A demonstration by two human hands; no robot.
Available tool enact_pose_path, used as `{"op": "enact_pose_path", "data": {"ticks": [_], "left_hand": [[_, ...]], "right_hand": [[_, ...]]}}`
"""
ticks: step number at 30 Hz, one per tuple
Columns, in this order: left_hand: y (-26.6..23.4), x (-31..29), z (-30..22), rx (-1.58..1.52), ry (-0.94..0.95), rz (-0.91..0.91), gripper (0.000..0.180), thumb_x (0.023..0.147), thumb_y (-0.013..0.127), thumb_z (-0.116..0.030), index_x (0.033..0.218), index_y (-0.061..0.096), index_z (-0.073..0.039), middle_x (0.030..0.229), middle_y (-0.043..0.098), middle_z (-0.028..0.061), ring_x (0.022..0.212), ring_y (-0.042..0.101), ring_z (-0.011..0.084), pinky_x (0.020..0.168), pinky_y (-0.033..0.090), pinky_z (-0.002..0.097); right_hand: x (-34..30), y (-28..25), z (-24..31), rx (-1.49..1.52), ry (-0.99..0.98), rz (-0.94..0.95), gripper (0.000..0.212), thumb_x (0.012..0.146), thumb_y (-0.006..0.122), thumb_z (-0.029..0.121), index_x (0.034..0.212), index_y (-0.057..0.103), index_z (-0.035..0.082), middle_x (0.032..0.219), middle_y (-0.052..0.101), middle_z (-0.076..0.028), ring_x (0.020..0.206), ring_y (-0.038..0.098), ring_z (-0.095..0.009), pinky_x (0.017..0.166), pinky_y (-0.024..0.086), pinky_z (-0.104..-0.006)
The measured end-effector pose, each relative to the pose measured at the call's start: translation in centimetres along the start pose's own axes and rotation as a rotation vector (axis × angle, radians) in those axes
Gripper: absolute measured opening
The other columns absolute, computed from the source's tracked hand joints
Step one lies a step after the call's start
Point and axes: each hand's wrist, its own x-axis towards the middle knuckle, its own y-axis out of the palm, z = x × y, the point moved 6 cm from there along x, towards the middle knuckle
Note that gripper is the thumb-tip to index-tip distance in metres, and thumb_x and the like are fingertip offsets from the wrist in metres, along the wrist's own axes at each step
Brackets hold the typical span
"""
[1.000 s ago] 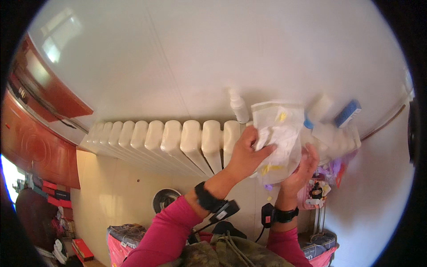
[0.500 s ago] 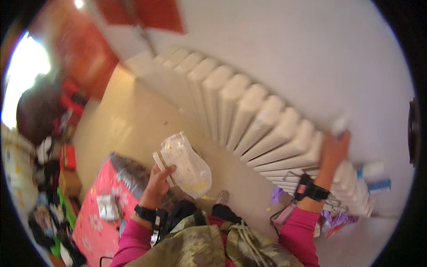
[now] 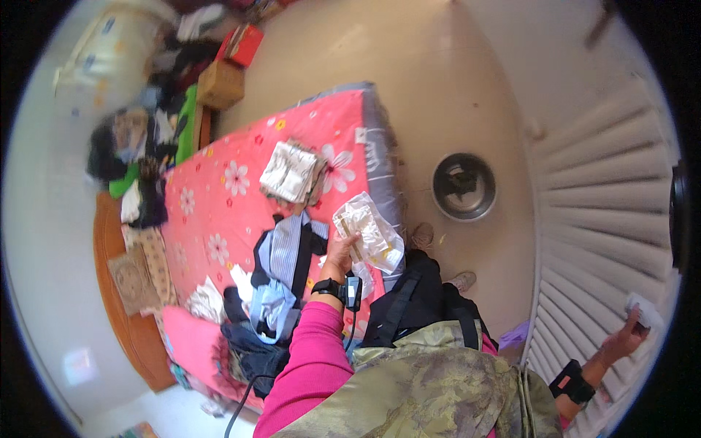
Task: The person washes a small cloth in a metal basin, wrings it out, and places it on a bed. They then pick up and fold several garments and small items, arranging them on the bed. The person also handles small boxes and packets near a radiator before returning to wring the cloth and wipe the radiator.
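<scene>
My left hand (image 3: 342, 254) is closed on the edge of a clear-and-white plastic package (image 3: 376, 237), holding it over the side of the bed (image 3: 208, 193). Its exact kind is unclear. At the far right, my right hand (image 3: 619, 343) pinches a small white piece (image 3: 644, 309), possibly a tissue or wipe, by the top of the white radiator (image 3: 595, 226). The fingertips there are partly hidden. On the pink floral bedsheet, a stack of folded cloths (image 3: 288, 174) lies beyond my left hand, with a striped shirt (image 3: 287, 244) nearer.
A metal basin (image 3: 436, 196) holding something dark green stands on the floor between bed and radiator. Loose clothes and a pink pillow (image 3: 191, 337) lie toward the wooden headboard (image 3: 131, 339). Cardboard and red boxes (image 3: 221, 84) sit beyond the bed.
My view has swung left, bringing the bed and basin into sight. Both hands keep their hold; the right one now appears lower and farther right, still by the radiator.
</scene>
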Motion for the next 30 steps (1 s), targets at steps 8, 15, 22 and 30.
{"op": "enact_pose_path", "data": {"ticks": [8, 15, 22, 30], "left_hand": [[-11.2, 5.8, 0.3, -0.191, -0.112, -0.186, 0.036, 0.075, 0.066, 0.001, 0.109, 0.055, -0.005, 0.097, 0.063, 0.0051, 0.088, 0.062, 0.0220, 0.079, 0.051, 0.0383], [-17.6, 12.8, -0.7, 0.238, -0.108, -0.337, 0.042, 0.072, 0.067, -0.001, 0.111, 0.052, -0.001, 0.100, 0.063, 0.0104, 0.087, 0.061, 0.0202, 0.078, 0.050, 0.0331], [-17.5, 11.8, -1.4, 0.668, 0.130, -0.597, 0.055, 0.066, 0.072, -0.009, 0.115, 0.049, 0.003, 0.106, 0.060, 0.0178, 0.095, 0.059, 0.0286, 0.086, 0.045, 0.0352], [-13.1, 5.7, -4.5, 0.915, 0.470, -0.846, 0.059, 0.069, 0.071, -0.017, 0.120, 0.047, 0.001, 0.124, 0.046, 0.0193, 0.118, 0.041, 0.0320, 0.101, 0.031, 0.0391]], "right_hand": [[-16.7, 32.0, 5.8, 0.207, -0.100, 0.946, 0.040, 0.077, 0.062, 0.001, 0.115, 0.050, 0.005, 0.109, 0.056, -0.011, 0.103, 0.053, -0.022, 0.089, 0.044, -0.0360], [-41.7, 51.4, 12.5, 0.351, -0.284, 1.443, 0.036, 0.072, 0.069, 0.009, 0.105, 0.056, 0.007, 0.098, 0.060, -0.013, 0.092, 0.058, -0.030, 0.081, 0.047, -0.0369], [-53.4, 57.9, 11.5, 0.217, -0.480, 1.497, 0.048, 0.060, 0.068, 0.002, 0.106, 0.053, 0.008, 0.101, 0.058, -0.015, 0.095, 0.056, -0.034, 0.083, 0.047, -0.0397], [-54.0, 58.4, 10.5, 0.056, -0.533, 1.576, 0.062, 0.062, 0.071, 0.007, 0.118, 0.046, 0.008, 0.107, 0.055, -0.014, 0.103, 0.052, -0.032, 0.084, 0.046, -0.0405]]}}
